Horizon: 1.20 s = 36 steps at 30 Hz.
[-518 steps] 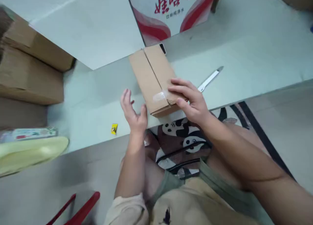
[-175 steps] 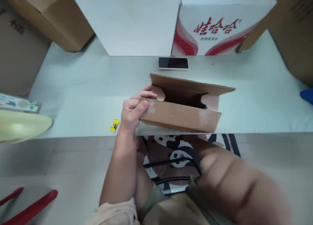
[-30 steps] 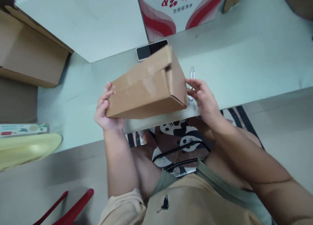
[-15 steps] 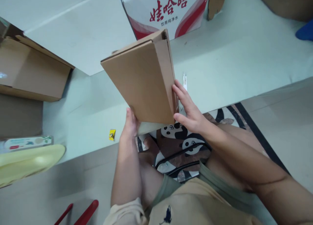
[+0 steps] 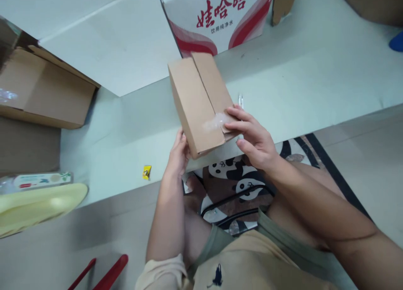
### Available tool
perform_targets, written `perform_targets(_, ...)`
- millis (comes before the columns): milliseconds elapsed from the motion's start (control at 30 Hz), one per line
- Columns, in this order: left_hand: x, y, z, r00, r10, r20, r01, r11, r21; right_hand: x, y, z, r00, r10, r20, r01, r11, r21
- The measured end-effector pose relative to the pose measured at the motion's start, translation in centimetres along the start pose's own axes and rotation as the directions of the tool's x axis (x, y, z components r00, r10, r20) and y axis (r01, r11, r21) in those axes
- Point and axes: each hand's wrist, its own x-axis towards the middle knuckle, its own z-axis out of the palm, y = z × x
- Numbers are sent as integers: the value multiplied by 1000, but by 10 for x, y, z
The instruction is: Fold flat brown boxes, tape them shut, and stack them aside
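Hands [image 5: 180, 153] [image 5: 260, 145] touch cardboard box [image 5: 200, 98] near table edge [image 5: 330, 122], room rightward.

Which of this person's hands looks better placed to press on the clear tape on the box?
Probably the right hand: its fingers rest at the clear tape on the cardboard box. The left hand is at the box's left side, away from the tape.

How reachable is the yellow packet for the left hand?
Likely yes: the yellow packet lies on the table near the left hand, nothing visible between them, though that hand would first have to leave the box.
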Motion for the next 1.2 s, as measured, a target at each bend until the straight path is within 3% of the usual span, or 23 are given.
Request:
perform_targets(67,-4,-2,1,999,-51,8,50,994,99,0,-2,-1,999,12,-44,-12,1000,6)
perform_targets(133,-11,-3,2,1000,0,15,-3,974,227,-1,-4,-1,995,5,-102,-2,999,34)
perform_targets(200,-18,-5,1,986,163,-18,-147,926,346,-1,-6,0,991,-21,-130,28,998,57)
perform_targets(233,-23,-5,1,957,286,-46,-246,887,391,-1,-6,2,993,-30,-117,37,997,60)
perform_targets(267,-26,-4,1,901,429,-71,-363,832,420,-1,-6,3,996,-37,-86,42,997,59)
perform_targets(300,-30,-4,1,812,578,-79,-493,752,437,0,-6,5,998,-42,-41,45,997,56)
perform_targets(367,-35,-2,2,587,809,-5,-721,526,451,1,-6,9,996,-68,56,65,996,57)
perform_targets(400,-36,-1,3,489,869,71,-793,409,451,2,-6,12,991,-90,98,84,994,66)
perform_targets(433,-37,0,4,419,896,146,-835,317,449,2,-7,13,984,-116,136,106,991,79)
perform_targets(467,-37,0,6,382,901,207,-853,258,453,2,-7,14,976,-138,166,124,988,94)
perform_targets(567,-35,-1,11,381,897,225,-845,239,478,4,-7,11,979,-130,154,120,990,69)
perform_targets(667,-33,-5,15,386,909,156,-840,277,466,6,1,-1,998,28,-47,-37,977,-209)
perform_targets(733,-32,-7,18,385,914,130,-841,289,457,9,12,-9,972,196,-127,-232,864,-446)
perform_targets(800,-32,-9,20,399,909,118,-835,308,456,11,22,-16,917,384,-104,-359,687,-632)
perform_targets(867,-32,-10,21,432,896,98,-814,341,470,12,30,-19,854,519,-36,-367,551,-750)
perform_targets(933,-32,-11,23,440,895,69,-801,356,481,13,34,-19,816,577,31,-316,489,-813)
perform_targets(1033,-32,-12,24,410,910,62,-813,334,476,13,33,-17,812,579,73,-255,465,-848)
perform_targets(1100,-32,-13,22,435,899,52,-804,362,473,14,32,-16,840,542,41,-275,489,-828)
perform_targets(1200,-32,-14,19,488,873,16,-769,421,480,16,29,-16,876,473,-95,-393,586,-708)
